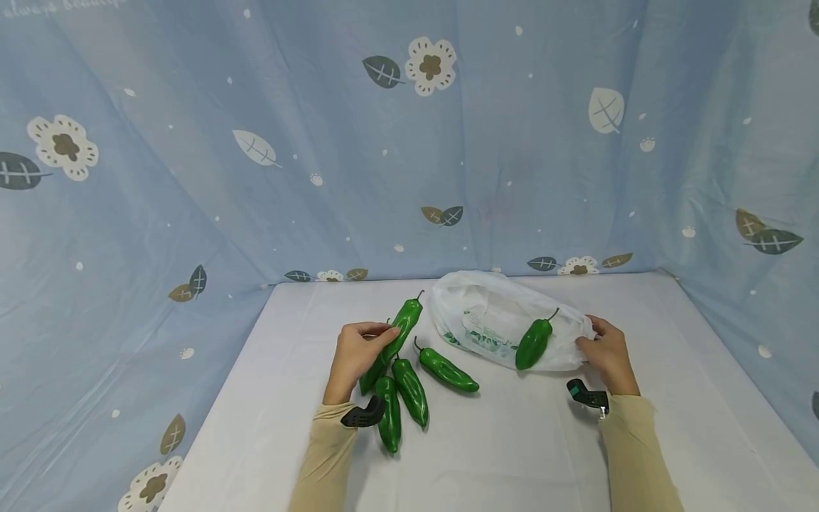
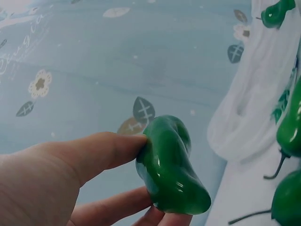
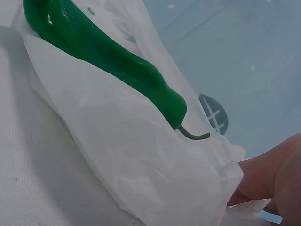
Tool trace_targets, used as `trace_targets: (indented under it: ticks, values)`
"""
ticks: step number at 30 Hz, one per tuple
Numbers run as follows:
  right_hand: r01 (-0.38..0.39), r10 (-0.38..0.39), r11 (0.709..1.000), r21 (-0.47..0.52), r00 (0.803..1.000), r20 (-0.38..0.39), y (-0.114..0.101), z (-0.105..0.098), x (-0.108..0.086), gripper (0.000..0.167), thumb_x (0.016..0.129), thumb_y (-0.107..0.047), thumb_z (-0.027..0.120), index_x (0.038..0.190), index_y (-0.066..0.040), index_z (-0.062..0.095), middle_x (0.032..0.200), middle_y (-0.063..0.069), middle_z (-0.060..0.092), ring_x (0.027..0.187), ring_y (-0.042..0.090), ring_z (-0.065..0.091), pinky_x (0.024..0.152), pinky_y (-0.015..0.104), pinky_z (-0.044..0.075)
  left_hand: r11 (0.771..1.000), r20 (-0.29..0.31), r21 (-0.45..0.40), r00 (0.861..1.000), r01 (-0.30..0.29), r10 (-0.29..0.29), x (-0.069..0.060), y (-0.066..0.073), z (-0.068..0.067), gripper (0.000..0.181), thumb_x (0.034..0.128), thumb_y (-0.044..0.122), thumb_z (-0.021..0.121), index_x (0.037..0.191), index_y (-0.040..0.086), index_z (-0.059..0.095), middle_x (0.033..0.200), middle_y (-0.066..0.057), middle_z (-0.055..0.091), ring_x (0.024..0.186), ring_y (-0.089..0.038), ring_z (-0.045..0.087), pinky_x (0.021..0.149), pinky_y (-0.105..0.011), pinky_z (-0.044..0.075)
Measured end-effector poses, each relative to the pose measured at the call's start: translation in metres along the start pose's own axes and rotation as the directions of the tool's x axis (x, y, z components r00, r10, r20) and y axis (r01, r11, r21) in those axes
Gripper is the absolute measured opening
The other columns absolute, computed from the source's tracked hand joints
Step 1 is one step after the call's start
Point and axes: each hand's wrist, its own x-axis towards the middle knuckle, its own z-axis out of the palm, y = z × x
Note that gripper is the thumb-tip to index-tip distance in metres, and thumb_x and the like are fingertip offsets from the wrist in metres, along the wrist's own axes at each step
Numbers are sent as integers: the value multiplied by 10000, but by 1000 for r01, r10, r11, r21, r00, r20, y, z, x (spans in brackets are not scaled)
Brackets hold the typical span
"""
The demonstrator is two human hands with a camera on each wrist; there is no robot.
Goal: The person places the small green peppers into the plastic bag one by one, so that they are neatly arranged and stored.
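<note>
The left hand [image 1: 361, 350] is pinching a pepper [image 2: 162, 165], the right hand [image 1: 608, 352] gripping, perhaps steadying, the bag [image 1: 493, 313] near the tabletop's far edge [image 1: 358, 286].

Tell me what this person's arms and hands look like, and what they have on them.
The left hand and right hand wear no gloves. Plain beige long sleeves, left sleeve and right sleeve, reach the wrists. Each wrist carries a small black device, left device and right device; the right one shows a green patch.
</note>
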Motion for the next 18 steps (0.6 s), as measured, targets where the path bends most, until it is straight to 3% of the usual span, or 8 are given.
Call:
trace_targets:
  ticks: [3,6,11,16,18]
  values:
    - [13,-13,1000,-7,1000,0,0,0,0,659,934,-31,508,1561,89,344,1550,358,409,1329,459,472,919,403,547,1000,7,-8,1000,-17,17,0,3,4,319,913,354,792,1114,107,812,1181,-127,762,1034,-268,723,869,-431,597]
    - [21,-21,1000,-7,1000,3,1,-1,0,657,933,-29,514,1560,85,353,1539,348,428,1315,437,487,834,281,510,999,9,-20,1000,-30,30,0,7,8,301,910,342,795,1101,110,815,1219,-127,756,1044,-272,725,880,-434,597]
    - [13,-13,1000,-5,1000,7,2,-1,1,655,939,-35,515,1561,85,348,1546,347,417,1320,437,475,877,320,506,998,7,-31,999,-48,48,2,11,15,290,907,347,794,1079,114,821,1151,-115,776,1008,-244,729,843,-389,597]
    - [17,-17,1000,-12,1000,4,2,-1,1,648,936,-36,515,1555,82,363,1534,342,435,1283,421,495,822,261,500,997,17,-55,999,-47,48,4,16,22,292,904,354,797,1077,121,822,1073,-97,791,939,-214,735,786,-334,590]
    - [18,-18,1000,-12,1000,4,2,0,1,651,935,-35,514,1556,83,360,1536,346,431,1290,430,492,852,303,515,997,24,-59,998,-52,54,5,17,25,292,903,358,798,1075,123,823,1075,-92,793,939,-210,737,784,-331,591]
